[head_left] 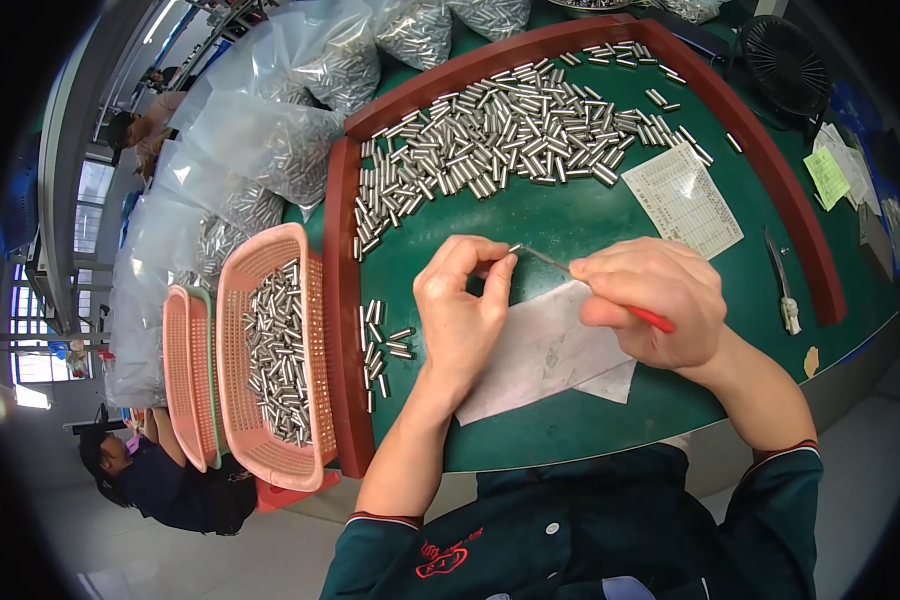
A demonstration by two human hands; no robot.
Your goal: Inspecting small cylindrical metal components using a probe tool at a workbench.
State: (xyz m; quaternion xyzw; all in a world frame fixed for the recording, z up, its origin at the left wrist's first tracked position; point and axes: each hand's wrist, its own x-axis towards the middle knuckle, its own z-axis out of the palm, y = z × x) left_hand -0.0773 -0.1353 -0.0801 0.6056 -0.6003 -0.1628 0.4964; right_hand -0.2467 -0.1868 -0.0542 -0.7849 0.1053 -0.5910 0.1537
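Between thumb and forefinger, my left hand (460, 305) pinches a small metal pin (516, 247), mostly covered by the fingertips. My right hand (660, 295) is closed around a thin pointed tool with a red handle (651, 318). The tool's slim metal shaft (548, 261) reaches left, its tip at or very near the end of the pin; contact is too small to make out. Under both hands lies a pale, smudged cloth or paper sheet (530, 355). A large pile of shiny metal pins (490, 130) spreads beyond my hands, and several loose pins (375, 345) lie left of my left wrist.
A dark red wooden rim (344, 300) borders the green tabletop (450, 235). Left of it stands a pink basket (232, 400) of pins, with bags of pins (280, 150) behind. A printed sheet (685, 200), tweezers (778, 270) and a black fan (785, 65) are at right. Two people are at left.
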